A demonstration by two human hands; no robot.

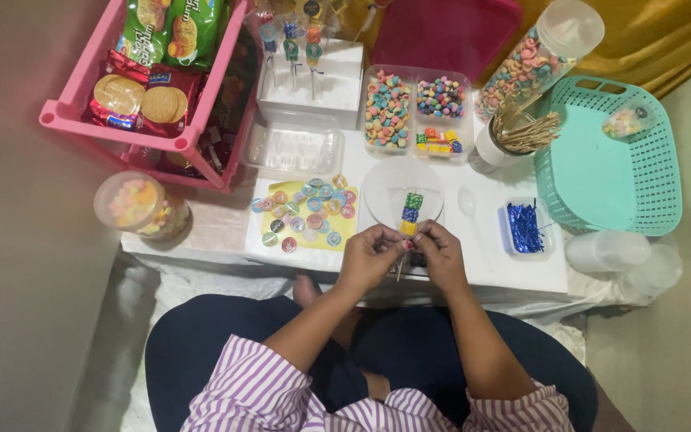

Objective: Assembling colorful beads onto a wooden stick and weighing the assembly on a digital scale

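Observation:
A thin wooden skewer (pixel 412 213) carries three candy cubes, green on top, then blue, then yellow. My left hand (pixel 371 254) and my right hand (pixel 440 250) meet at its lower end, fingers pinched on the stick just below the yellow cube. The skewer hangs over a round white plate (pixel 383 182) on the low white table (pixel 521 268). The stick's bottom tip pokes out under my fingers.
Left of the plate lies a yellow sheet of round stickers (pixel 307 213). Behind are a divided clear box of candies (pixel 416 110), a cup of skewers (pixel 513 136), a teal basket (pixel 609 160), a tray of blue twist ties (pixel 526 227), a pink snack rack (pixel 145 88) and a candy jar (pixel 139 206).

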